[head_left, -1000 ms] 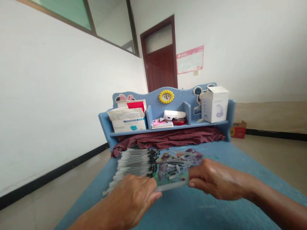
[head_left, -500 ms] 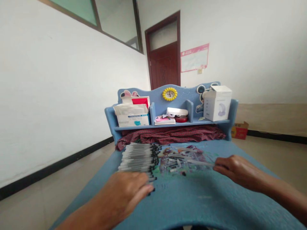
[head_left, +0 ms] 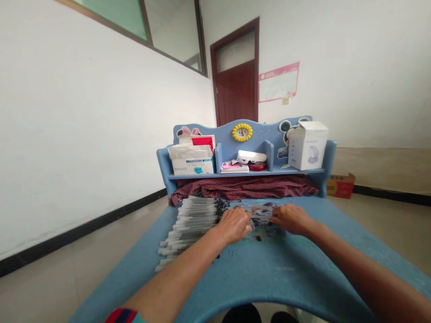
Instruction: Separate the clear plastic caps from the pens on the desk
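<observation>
A person sits at a blue desk (head_left: pixel 269 273) with both bare arms stretched across it. On the desk's left half, a long row of clear pens (head_left: pixel 193 222) with black tips lies side by side, running from the near left edge of the desk toward its back. The left hand (head_left: pixel 234 224) rests palm down on the desk's middle, just at the tip end of that row, its fingers curled downward; whether they grip anything cannot be told. Loose pen parts (head_left: pixel 261 215) lie scattered on the desk's middle between the two hands, over a printed cartoon picture. The right hand (head_left: pixel 291 218) lies just right of them, knuckles up, fingers bent onto the parts; a grip cannot be made out. Along the back of the desk, a checked cloth (head_left: pixel 245 186) is bunched under a shelf that carries a mask box (head_left: pixel 193 165) at its left end, a yellow clock (head_left: pixel 242 132) at its centre and a white box (head_left: pixel 307 146) at its right end. A carton (head_left: pixel 340 185) sits on the floor right of the desk.
</observation>
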`<state>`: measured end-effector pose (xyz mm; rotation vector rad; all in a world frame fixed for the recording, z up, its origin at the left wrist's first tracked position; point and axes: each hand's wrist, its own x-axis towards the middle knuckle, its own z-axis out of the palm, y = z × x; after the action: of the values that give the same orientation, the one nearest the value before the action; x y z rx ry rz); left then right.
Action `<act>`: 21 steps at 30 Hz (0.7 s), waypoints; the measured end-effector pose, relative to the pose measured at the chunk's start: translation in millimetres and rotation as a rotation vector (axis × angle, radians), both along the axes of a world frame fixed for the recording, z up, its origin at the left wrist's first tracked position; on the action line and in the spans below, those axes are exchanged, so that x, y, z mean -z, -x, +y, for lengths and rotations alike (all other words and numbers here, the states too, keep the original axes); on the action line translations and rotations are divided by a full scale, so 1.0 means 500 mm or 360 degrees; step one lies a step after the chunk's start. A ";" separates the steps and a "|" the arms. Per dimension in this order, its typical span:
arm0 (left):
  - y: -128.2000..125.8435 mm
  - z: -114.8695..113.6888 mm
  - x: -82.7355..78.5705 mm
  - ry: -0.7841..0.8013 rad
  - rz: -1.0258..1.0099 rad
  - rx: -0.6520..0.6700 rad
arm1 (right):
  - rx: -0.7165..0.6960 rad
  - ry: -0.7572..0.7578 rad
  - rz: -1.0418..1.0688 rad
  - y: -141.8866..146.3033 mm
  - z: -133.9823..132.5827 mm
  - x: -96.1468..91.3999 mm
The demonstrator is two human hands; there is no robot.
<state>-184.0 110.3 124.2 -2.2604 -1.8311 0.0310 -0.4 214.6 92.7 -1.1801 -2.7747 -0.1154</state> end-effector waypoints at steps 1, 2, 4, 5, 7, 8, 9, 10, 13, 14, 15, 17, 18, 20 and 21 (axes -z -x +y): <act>0.003 -0.002 -0.005 0.0001 0.0001 0.0000 | 0.0011 0.0006 -0.0002 -0.002 0.002 0.001; 0.008 -0.005 -0.011 0.0006 0.0003 -0.0003 | 0.0022 0.0014 -0.0007 -0.005 0.004 0.002; 0.024 -0.014 -0.025 0.0037 0.0010 -0.0016 | 0.0044 0.0032 -0.0019 -0.010 0.009 0.004; 0.035 -0.020 -0.033 0.0060 0.0015 -0.0026 | 0.0055 0.0039 -0.0025 -0.013 0.011 0.005; 0.061 -0.031 -0.048 0.0107 0.0029 -0.0057 | 0.0076 0.0044 -0.0031 -0.013 0.015 0.003; 0.075 -0.037 -0.055 0.0129 0.0036 -0.0076 | 0.0083 0.0042 -0.0030 -0.011 0.017 0.001; 0.089 -0.041 -0.062 0.0149 0.0043 -0.0098 | 0.0086 0.0037 -0.0026 -0.006 0.019 -0.002; 0.102 -0.044 -0.067 0.0166 0.0049 -0.0122 | 0.0081 0.0033 -0.0019 0.002 0.019 -0.007; 0.134 -0.049 -0.078 0.0214 0.0068 -0.0195 | 0.0016 0.0021 0.0011 0.038 0.014 -0.025; 0.141 -0.050 -0.079 0.0228 0.0076 -0.0217 | -0.0018 0.0018 0.0023 0.052 0.009 -0.031; 0.146 -0.050 -0.079 0.0240 0.0084 -0.0237 | -0.0052 0.0016 0.0033 0.067 0.002 -0.036; 0.153 -0.052 -0.075 0.0259 0.0096 -0.0261 | -0.0135 0.0002 0.0065 0.094 -0.015 -0.041; 0.154 -0.053 -0.071 0.0266 0.0104 -0.0267 | -0.0178 -0.0014 0.0092 0.106 -0.025 -0.041; 0.157 -0.055 -0.061 0.0273 0.0141 -0.0273 | -0.0250 -0.0059 0.0161 0.121 -0.042 -0.036; 0.159 -0.056 -0.057 0.0273 0.0170 -0.0275 | -0.0281 -0.0083 0.0198 0.126 -0.048 -0.032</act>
<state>-263.2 82.4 152.4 -2.1531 -2.0293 0.3439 -63.2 190.7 108.4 -0.8932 -2.7327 -0.0929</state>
